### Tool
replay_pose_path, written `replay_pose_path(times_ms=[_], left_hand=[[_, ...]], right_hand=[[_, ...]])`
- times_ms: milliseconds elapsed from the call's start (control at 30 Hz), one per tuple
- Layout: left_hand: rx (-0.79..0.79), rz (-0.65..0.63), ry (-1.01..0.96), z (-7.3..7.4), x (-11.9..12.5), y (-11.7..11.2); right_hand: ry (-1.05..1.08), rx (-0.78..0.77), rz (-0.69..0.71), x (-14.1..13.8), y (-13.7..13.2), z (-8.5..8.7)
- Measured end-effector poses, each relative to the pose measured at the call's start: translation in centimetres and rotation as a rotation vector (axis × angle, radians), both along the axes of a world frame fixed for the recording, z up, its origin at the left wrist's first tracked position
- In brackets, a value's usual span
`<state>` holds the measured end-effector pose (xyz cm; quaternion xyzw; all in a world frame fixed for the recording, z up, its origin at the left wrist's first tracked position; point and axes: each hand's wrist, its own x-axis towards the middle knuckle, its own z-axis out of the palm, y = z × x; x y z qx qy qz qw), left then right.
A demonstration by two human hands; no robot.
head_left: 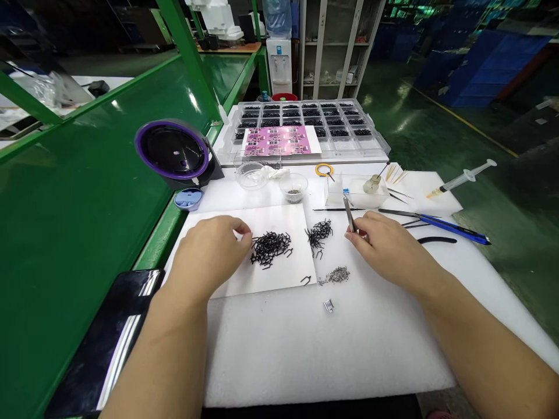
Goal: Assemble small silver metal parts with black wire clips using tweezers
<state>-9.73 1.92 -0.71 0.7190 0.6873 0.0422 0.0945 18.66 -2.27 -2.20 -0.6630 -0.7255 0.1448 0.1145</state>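
My left hand is at the left edge of a pile of small black forked pieces on a white sheet. Thumb and forefinger are pinched together; anything between them is too small to make out. My right hand grips metal tweezers, their tips pointing up and away. A second pile of black forked pieces lies between the hands. In front of it are a heap of tiny silvery parts and a small metal clip-like piece. One black piece lies apart by the sheet's corner.
Behind stand a clear dish with tiny parts, a compartment tray and a pink printed card. To the right lie a syringe, a blue pen-like tool and a small bottle. A dark phone-like slab lies left.
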Motion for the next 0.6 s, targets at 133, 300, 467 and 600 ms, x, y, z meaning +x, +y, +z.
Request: replay_pose_path(times_ms=[133, 300, 467, 600], left_hand=[[0.164, -0.272, -0.293, 0.4, 1.0, -1.0], [-0.179, -0.793, -0.304, -0.1, 3.5, -3.6], [-0.257, -0.810, -0.166, -0.4, 5.0, -5.3], [-0.225, -0.789, -0.164, -0.9, 5.4, -5.4]], right_hand=[[0.285, 0.065, 0.019, -0.2, -0.4, 0.4], [0.466, -0.059, 0.024, -1.3, -1.0, 0.5], [0.508, -0.124, 0.102, -1.8, -1.1, 0.3], [0.521, -0.153, 0.120, -2.2, -1.2, 0.5]])
